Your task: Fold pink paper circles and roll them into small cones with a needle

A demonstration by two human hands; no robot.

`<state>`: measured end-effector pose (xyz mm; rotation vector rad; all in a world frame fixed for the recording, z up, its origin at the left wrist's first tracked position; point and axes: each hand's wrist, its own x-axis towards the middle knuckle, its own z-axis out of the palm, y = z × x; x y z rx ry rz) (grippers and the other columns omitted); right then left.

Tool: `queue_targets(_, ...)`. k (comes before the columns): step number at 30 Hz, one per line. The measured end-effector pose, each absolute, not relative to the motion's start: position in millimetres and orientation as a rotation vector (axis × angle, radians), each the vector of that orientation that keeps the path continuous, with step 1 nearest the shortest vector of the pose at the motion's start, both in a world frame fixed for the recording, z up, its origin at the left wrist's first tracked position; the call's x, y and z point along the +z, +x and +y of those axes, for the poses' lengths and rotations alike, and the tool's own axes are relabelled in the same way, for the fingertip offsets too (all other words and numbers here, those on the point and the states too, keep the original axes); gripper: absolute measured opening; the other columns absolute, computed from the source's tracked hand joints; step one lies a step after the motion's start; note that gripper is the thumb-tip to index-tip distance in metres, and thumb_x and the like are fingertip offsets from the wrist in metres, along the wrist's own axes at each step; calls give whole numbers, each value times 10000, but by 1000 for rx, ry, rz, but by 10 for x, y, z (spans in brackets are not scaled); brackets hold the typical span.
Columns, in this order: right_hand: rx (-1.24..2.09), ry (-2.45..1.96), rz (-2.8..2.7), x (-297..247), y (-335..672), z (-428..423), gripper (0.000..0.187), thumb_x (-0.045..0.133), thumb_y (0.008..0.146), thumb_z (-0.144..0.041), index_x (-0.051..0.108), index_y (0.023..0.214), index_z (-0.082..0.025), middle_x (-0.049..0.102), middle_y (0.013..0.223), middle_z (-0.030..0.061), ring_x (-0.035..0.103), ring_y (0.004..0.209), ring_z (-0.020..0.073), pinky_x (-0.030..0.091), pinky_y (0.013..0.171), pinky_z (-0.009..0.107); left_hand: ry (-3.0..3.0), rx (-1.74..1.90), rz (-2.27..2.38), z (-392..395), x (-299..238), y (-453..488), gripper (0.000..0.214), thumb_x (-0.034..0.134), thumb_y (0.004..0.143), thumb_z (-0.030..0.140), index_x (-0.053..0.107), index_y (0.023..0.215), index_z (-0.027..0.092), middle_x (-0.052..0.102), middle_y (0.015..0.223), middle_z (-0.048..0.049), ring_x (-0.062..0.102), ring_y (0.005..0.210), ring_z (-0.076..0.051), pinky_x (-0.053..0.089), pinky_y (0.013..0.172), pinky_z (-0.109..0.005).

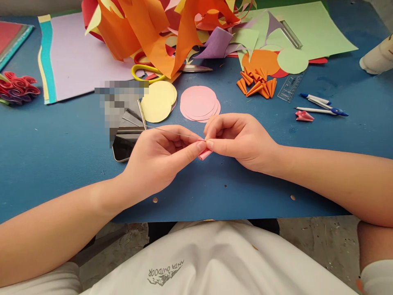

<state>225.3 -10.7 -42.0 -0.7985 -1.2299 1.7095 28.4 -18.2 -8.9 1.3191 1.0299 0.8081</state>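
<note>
My left hand [159,157] and my right hand [238,141] meet above the blue table [61,155], both pinching a small rolled pink paper piece [205,154]. A thin metal needle or wire [172,132] runs from the left hand's fingers toward the pinch. Just beyond the hands lie a stack of pink paper circles [199,103] and yellow paper circles [158,101].
Folded orange paper cones [257,84], a clear ruler [290,86], a compass and pen [322,107] and a folded pink piece [303,116] lie at the right. Yellow-handled scissors [153,73], heaped paper scraps [172,28], a phone [124,145] and paper roses [16,87] sit further back and left.
</note>
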Motion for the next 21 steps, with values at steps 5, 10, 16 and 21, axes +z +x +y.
queue_targets(5,1719,-796,-1227,-404,2262,-111,271,912,760,-295,690,726,-143,690,731,10,718,703,155,608,661,280,1375,815,1039,-181,-90,286,142,922,762,261,795,771,197,779,706,10,730,654,-130,613,632,-210)
queue_targets(10,1720,-804,-1231,-404,2271,-106,236,893,769,-267,693,731,-148,704,738,6,725,719,153,617,719,295,1525,869,1032,-178,-94,277,84,860,829,222,785,797,200,775,718,12,716,648,-125,598,625,-221)
queue_targets(16,1646,-888,-1383,-385,2281,-73,114,823,751,-168,716,714,-160,707,715,2,665,707,138,540,636,257,1649,845,1000,-160,-77,242,92,808,854,216,751,782,203,757,721,3,690,647,-135,563,599,-247)
queue_targets(21,1493,-952,-1689,-307,2330,-7,65,747,756,-132,737,700,-163,672,644,-6,565,604,113,435,532,246,1676,749,1061,-128,-72,246,90,808,828,245,749,773,204,761,747,-13,685,657,-153,588,645,-273)
